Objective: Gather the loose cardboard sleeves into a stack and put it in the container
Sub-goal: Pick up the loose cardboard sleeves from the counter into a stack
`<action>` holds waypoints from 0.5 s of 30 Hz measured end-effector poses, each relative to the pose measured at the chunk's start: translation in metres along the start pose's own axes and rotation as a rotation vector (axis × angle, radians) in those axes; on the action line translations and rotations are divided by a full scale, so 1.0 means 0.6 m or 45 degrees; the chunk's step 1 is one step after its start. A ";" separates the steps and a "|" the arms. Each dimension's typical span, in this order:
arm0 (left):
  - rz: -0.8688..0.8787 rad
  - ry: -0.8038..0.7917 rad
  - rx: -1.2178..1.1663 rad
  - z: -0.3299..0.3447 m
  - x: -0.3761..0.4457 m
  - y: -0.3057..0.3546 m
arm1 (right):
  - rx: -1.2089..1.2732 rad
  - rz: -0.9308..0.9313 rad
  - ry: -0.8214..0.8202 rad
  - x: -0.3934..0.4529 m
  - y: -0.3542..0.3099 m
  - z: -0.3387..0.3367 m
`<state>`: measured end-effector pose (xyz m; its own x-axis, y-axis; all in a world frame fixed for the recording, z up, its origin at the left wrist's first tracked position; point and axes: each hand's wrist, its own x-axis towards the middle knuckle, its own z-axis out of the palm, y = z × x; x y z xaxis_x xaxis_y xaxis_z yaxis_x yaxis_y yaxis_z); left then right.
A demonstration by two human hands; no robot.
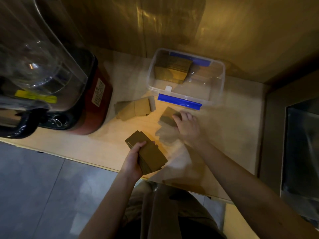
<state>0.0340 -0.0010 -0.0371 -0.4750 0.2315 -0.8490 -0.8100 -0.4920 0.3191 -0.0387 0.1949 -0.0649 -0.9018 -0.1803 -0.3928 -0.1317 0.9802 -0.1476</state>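
- Left hand (133,158) I see gripping a stack of cardboard sleeves (148,153) above the table (96,145) edge.
- Right hand (187,125), fingers spread, presses on loose sleeves (168,117).
- More sleeves (133,108) lie left, beside the clear container (186,78).

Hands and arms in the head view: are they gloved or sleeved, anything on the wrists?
Both are bare. The left hand and right hand wear no gloves, and both forearms are uncovered up to the frame edge, with no sleeve in sight. No watch, band or ring is visible, though the right hand is slightly blurred.
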 end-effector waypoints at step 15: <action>0.089 -0.167 0.036 0.037 -0.037 0.007 | 2.894 0.223 -0.411 -0.160 -0.067 -0.124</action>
<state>0.0337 0.0105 -0.0075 -0.5699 0.3060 -0.7626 -0.7820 -0.4871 0.3889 0.0226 0.1790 0.0462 -0.7458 -0.3623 -0.5590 0.6382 -0.6290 -0.4438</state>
